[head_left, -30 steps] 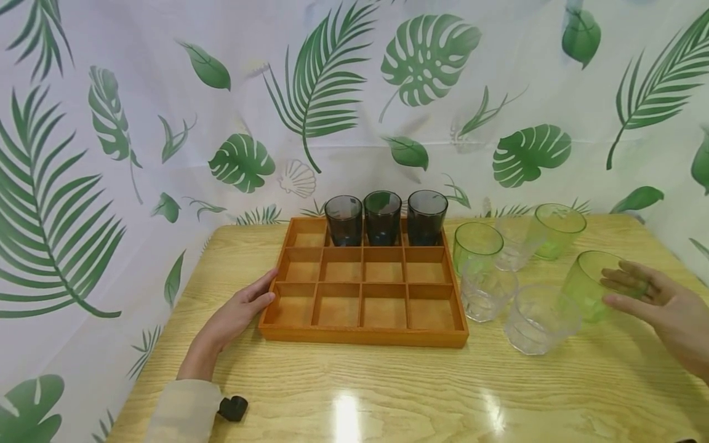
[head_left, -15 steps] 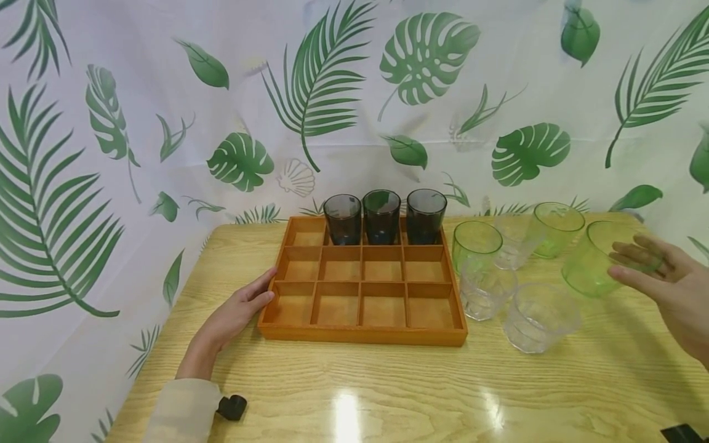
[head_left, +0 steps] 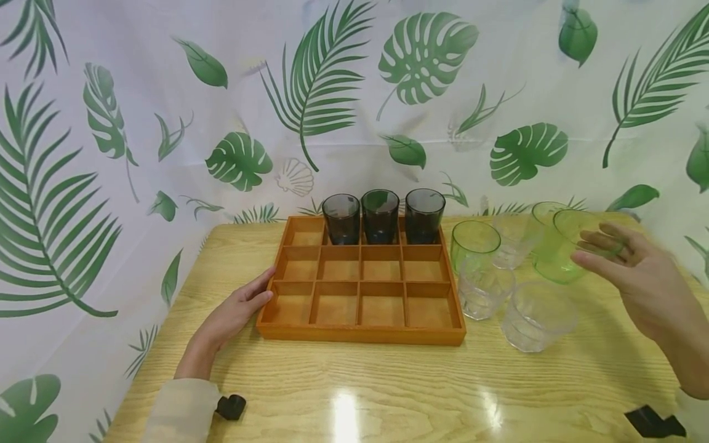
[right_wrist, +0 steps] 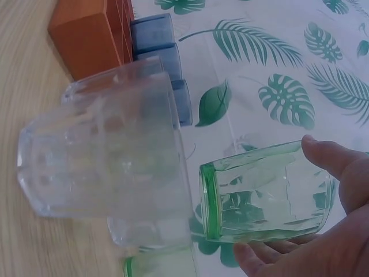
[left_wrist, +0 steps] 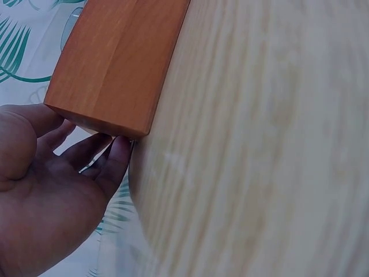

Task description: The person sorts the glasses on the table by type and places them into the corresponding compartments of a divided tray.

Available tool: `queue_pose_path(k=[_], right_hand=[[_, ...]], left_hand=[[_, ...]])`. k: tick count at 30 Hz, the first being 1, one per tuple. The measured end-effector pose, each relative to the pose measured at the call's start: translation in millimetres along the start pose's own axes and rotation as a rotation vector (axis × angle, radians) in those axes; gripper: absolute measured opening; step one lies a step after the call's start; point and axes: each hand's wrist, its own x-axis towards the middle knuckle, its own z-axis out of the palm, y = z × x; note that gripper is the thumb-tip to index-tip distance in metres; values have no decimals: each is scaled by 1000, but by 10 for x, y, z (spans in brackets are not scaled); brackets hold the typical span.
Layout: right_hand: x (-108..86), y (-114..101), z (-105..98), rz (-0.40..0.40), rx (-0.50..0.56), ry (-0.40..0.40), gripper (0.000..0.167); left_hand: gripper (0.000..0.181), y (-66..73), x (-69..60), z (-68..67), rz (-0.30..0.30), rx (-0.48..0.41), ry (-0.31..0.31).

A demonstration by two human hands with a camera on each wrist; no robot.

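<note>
"Where is the green glass (right_wrist: 268, 199)?"

"In the right hand (head_left: 631, 271), pinched between thumb and fingers. Its long axis looks roughly upright, base toward the desk (head_left: 421, 387)."

"And the wooden tray (head_left: 361, 335)?"

"Leftward, past the clear glasses (head_left: 536, 326). The left hand (head_left: 235, 314) grips the tray's opposite end."

Wood-grain tabletop (head_left: 360, 375), pale yellow, grain running roughly side to side; two white glare patches (head_left: 346, 418) toward its near edge. White cloth backdrop (head_left: 343, 157) upright behind and along the left, faintly creased. Green prints: palm fronds (head_left: 316, 80), split monstera leaves (head_left: 429, 55), plain leaves (head_left: 407, 151). Pale scallop-shell outline (head_left: 296, 177) low, left of centre.
</note>
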Motion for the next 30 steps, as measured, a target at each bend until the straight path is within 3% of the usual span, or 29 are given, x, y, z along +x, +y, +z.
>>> queue_pose_path(k=[6, 13, 16, 30], right_hand=[[82, -73, 152, 27, 4, -39, 86], [203, -197, 371, 19, -227, -91, 82], [235, -247, 481, 7, -263, -103, 80], [304, -408, 1060, 66, -155, -187, 86]], left_hand=[[62, 14, -1, 0, 3, 7, -8], [62, 16, 1, -11, 5, 19, 0], [62, 24, -2, -20, 10, 24, -2], [62, 39, -18, -14, 19, 21, -13]])
